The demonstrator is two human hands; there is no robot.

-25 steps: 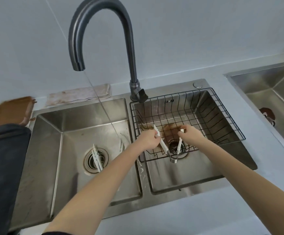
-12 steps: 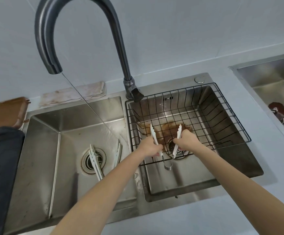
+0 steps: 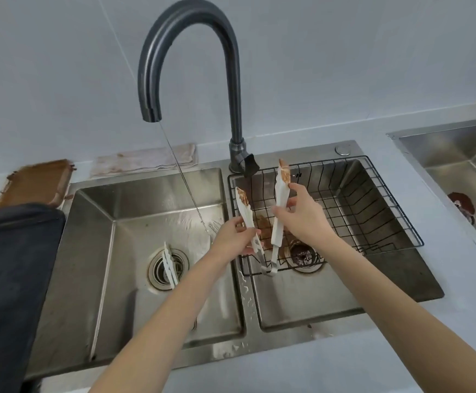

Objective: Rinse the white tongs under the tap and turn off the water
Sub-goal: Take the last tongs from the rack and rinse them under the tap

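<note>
- white tongs [image 3: 279,205] now lifted out of the wire basket [image 3: 373,211], tips up, hinge end low over the basket's front edge; a second ago they lay down in the basket over the right drain
- left hand [image 3: 236,239] curls round the left arm of the tongs low down; right hand [image 3: 302,214] pinches the right arm midway between thumb and fingers; the two arms stand spread in a v
- both tips carry brown residue; not yet rinsed
- tap [image 3: 188,52] spout hangs over the left basin [image 3: 146,211]; a thin stream of water [image 3: 182,177] falls slanting and lands just left of the left hand; tongs not in the stream, they sit to its right over the divider side of the right basin
- meaning: pick-up done, rinse pending; next move judged to be a shift leftward to bring the soiled tips under the stream; tap lever [image 3: 249,165] untouched, water on
- a second pair of tongs [image 3: 170,265] lies over the left drain
</note>
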